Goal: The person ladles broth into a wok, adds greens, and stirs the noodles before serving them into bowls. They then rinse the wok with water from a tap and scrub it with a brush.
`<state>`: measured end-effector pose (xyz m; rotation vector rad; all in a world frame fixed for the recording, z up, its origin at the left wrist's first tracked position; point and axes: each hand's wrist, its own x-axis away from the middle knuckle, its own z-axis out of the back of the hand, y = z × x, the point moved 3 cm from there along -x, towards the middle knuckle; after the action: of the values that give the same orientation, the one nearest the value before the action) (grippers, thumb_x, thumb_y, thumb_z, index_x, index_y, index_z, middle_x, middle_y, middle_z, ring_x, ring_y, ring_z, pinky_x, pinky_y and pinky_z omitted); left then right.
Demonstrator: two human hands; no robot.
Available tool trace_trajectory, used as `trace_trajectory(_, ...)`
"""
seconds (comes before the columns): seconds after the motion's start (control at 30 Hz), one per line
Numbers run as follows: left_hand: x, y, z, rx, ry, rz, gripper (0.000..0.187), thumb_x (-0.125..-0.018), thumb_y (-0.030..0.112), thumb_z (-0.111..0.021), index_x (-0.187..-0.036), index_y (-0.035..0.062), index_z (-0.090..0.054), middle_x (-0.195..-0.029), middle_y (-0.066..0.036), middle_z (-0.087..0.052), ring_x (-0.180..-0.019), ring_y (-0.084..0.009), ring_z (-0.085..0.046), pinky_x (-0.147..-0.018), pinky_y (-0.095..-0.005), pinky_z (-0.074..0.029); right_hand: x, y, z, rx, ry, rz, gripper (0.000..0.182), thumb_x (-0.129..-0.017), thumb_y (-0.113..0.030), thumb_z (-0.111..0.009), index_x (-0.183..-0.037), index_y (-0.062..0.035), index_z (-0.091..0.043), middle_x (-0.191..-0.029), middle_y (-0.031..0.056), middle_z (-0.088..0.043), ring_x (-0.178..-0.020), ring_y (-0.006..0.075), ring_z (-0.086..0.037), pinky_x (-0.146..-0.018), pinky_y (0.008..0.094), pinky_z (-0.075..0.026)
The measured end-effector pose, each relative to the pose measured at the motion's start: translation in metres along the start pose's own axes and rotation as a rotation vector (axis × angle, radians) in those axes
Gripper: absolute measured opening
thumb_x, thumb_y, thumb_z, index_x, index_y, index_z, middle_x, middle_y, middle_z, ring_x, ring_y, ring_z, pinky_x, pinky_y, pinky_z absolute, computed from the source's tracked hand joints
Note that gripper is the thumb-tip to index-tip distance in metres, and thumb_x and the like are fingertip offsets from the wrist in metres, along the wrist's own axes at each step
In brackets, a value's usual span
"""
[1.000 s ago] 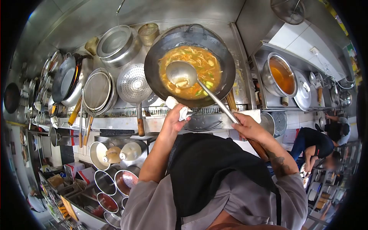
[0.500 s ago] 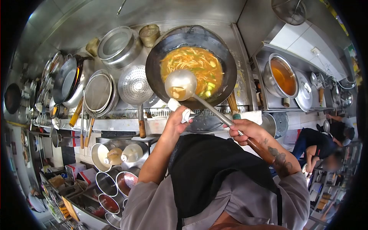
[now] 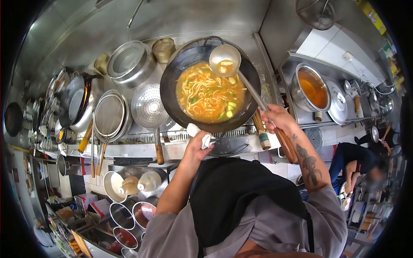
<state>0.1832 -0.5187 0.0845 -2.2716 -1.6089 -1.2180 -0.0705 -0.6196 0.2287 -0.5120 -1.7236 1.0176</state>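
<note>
A large dark wok (image 3: 170,90) holds noodles in orange broth (image 3: 208,92) with pieces of green vegetable. My left hand (image 3: 199,146) is closed around a folded white cloth (image 3: 193,130) at the wok's near rim, by its near handle. In my right hand (image 3: 278,118) is a long metal ladle (image 3: 225,53) with a wooden handle. Its bowl hangs over the far right part of the wok, with a little broth and some pale pieces in it. Below my right hand, a bamboo wok brush (image 3: 260,129) leans by the stove edge.
To the left lie a perforated skimmer (image 3: 149,105), round sieves (image 3: 109,112) and stacked metal bowls (image 3: 127,60). A steel pot of amber liquid (image 3: 312,88) stands at right beside a lid (image 3: 338,103). Sauce containers (image 3: 125,236) are at lower left. Another person (image 3: 350,161) bends over at far right.
My right hand has moved the ladle from the near left of the wok to its far right side, uncovering more noodles. My left hand stays with the cloth at the near rim.
</note>
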Motion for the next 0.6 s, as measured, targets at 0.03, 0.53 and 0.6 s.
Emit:
trace_trajectory(0.03, 0.002, 0.002, -0.003, -0.005, -0.002, -0.008, 0.005, -0.08, 0.012, -0.061, -0.081, 0.011, -0.056, -0.067, -0.003, -0.057, -0.057, -0.0167, -0.053, -0.044, -0.0304, -0.042, -0.01, -0.004, 0.006, 0.123, 0.036, 0.05, 0.016, -0.089, -0.01, -0.053, -0.104, -0.0028, -0.054, -0.066, -0.0007, -0.048, -0.041, 0.0066, -0.043, -0.037, 0.0234, -0.034)
trace_trajectory(0.53, -0.004, 0.004, 0.001, -0.107, 0.031, -0.079, 0.005, -0.083, 0.014, -0.055, -0.085, 0.0099, -0.057, -0.071, -0.004, -0.06, -0.057, -0.0183, -0.054, -0.045, -0.0319, -0.041, -0.023, 0.042, -0.044, -0.442, -0.285, -0.313, 0.026, -0.093, -0.012, -0.046, -0.118, -0.0021, -0.044, -0.07, -0.0003, -0.045, -0.045, 0.0071, -0.041, -0.038, 0.0244, -0.035)
trace_trajectory(0.6, -0.007, 0.002, 0.007, -0.117, 0.0, -0.073, 0.005, -0.084, 0.015, -0.056, -0.086, 0.0105, -0.058, -0.073, -0.003, -0.061, -0.058, -0.0178, -0.055, -0.044, -0.0311, -0.041, -0.018, 0.043, -0.046, -0.772, -0.433, -0.407, 0.027, -0.095, -0.012, -0.044, -0.12, -0.0025, -0.043, -0.07, -0.0011, -0.044, -0.045, 0.0055, -0.039, -0.038, 0.023, -0.034)
